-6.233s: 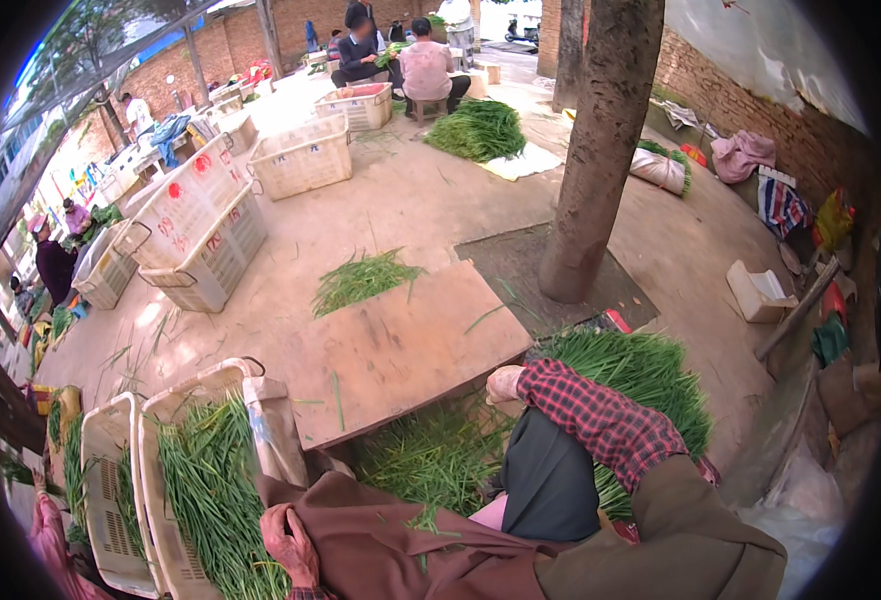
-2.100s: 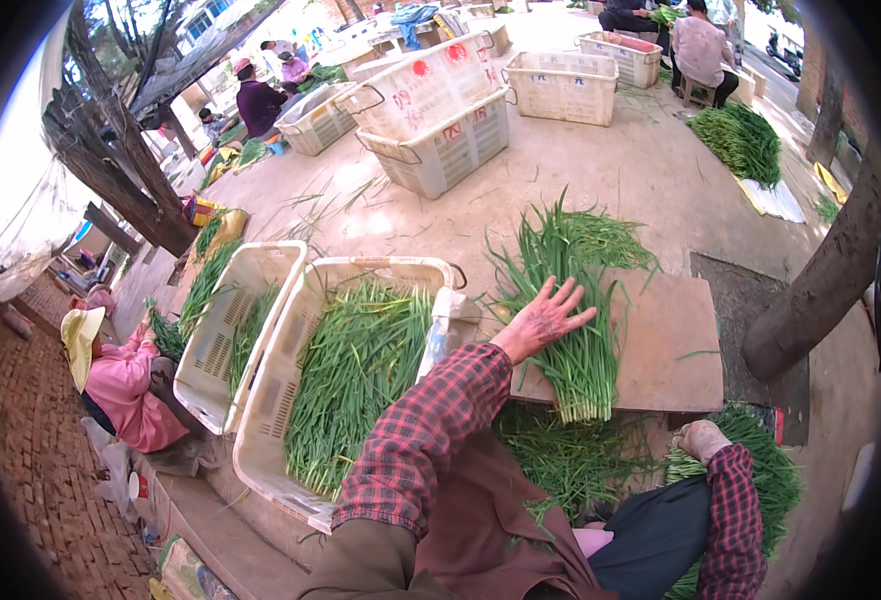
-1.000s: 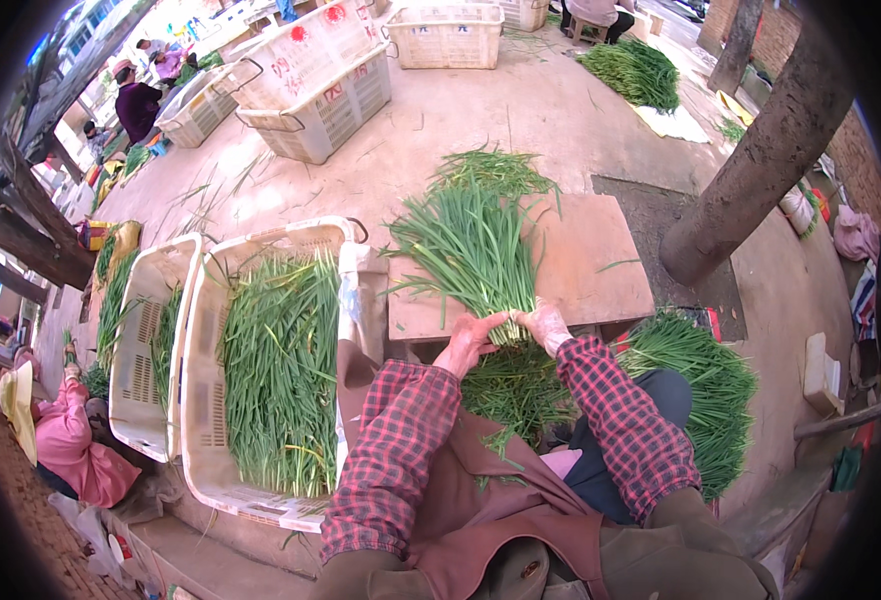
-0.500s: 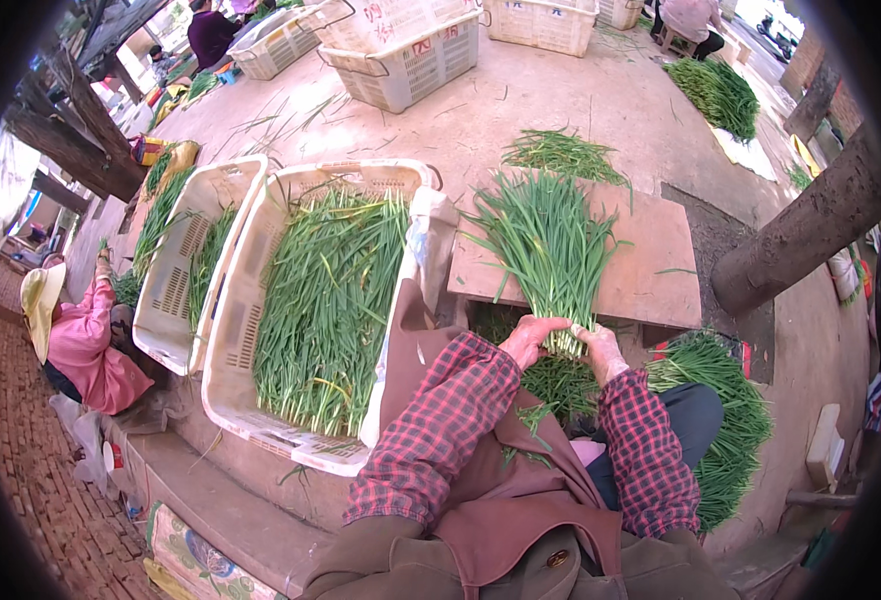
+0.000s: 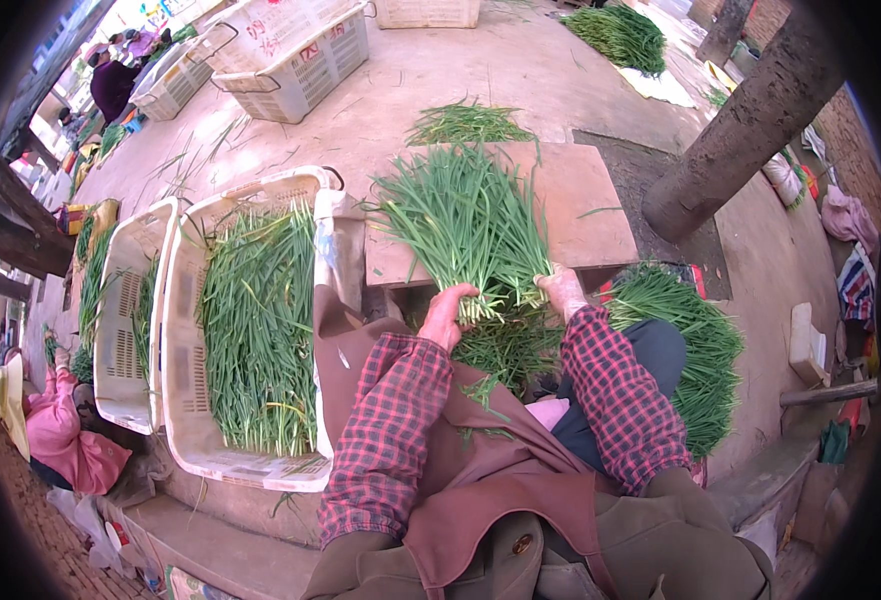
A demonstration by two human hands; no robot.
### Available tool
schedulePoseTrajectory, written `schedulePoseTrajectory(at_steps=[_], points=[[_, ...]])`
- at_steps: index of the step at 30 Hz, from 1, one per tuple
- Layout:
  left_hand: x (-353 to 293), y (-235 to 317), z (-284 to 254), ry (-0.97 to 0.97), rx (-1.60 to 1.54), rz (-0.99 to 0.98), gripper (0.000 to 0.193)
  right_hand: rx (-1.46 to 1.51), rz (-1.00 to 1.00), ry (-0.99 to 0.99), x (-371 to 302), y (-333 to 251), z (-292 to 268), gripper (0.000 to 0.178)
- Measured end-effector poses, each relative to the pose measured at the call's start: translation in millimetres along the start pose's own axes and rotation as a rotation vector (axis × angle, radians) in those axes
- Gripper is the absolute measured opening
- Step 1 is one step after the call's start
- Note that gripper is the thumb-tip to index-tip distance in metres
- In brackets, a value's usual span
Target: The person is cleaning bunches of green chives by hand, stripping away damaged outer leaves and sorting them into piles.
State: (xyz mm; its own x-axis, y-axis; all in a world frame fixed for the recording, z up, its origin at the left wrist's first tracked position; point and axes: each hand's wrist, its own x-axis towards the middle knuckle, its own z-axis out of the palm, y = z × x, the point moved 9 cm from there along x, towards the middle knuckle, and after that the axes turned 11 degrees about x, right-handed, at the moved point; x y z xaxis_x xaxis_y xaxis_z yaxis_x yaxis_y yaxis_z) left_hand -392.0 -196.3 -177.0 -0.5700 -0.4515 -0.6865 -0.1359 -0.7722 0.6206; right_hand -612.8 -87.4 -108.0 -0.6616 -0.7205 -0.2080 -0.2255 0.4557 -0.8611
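A thick bunch of green chives point(image 5: 465, 220) lies fanned over a flat board point(image 5: 590, 215), its pale stem ends toward me over the near edge. My left hand point(image 5: 445, 316) is closed round the stems at the left side of the bunch. On the right side, my right hand point(image 5: 562, 291) grips more of the stem ends. White cut ends show between the two hands. Loose chives point(image 5: 505, 352) lie below the board, between my knees, and a few scraps rest on my brown apron point(image 5: 500, 455).
Left of me stand a big white crate point(image 5: 185, 440) full of chives and a second crate point(image 5: 120, 330). A chive heap point(image 5: 695, 350) lies by my right knee. Beyond the board rises a tree trunk point(image 5: 730, 140). A person in pink point(image 5: 75, 430) sits far left.
My hands have moved apart, and the stems are spread wider between them. The whole view has turned to the right.
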Motion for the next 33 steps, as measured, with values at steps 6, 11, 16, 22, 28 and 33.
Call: schedulePoseTrajectory(at_steps=[6, 11, 16, 22, 28, 33], points=[[2, -11, 1, -0.027, -0.094, -0.069, 0.029, 0.194, 0.210, -0.092, -20, 0, 27, 0.045], [-16, 1, 32, -0.100, -0.095, -0.046, 0.029, 0.100, 0.108, -0.010, -21, 3, 34, 0.074], [13, -8, 4, -0.147, 0.127, 0.114, 0.023, -0.084, 0.201, 0.155, -25, -1, 51, 0.097], [1, -1, 20, -0.091, 0.079, -0.014, 0.013, -0.142, 0.366, 0.166, -30, 6, 52, 0.068], [-39, 23, 34, -0.227, -0.180, -0.145, 0.012, -0.255, 0.214, 0.158, -8, 0, 19, 0.044], [-120, 50, 43, -0.433, -0.365, -0.147, 0.011, -0.363, 0.196, 0.342, 34, 36, -70, 0.044]])
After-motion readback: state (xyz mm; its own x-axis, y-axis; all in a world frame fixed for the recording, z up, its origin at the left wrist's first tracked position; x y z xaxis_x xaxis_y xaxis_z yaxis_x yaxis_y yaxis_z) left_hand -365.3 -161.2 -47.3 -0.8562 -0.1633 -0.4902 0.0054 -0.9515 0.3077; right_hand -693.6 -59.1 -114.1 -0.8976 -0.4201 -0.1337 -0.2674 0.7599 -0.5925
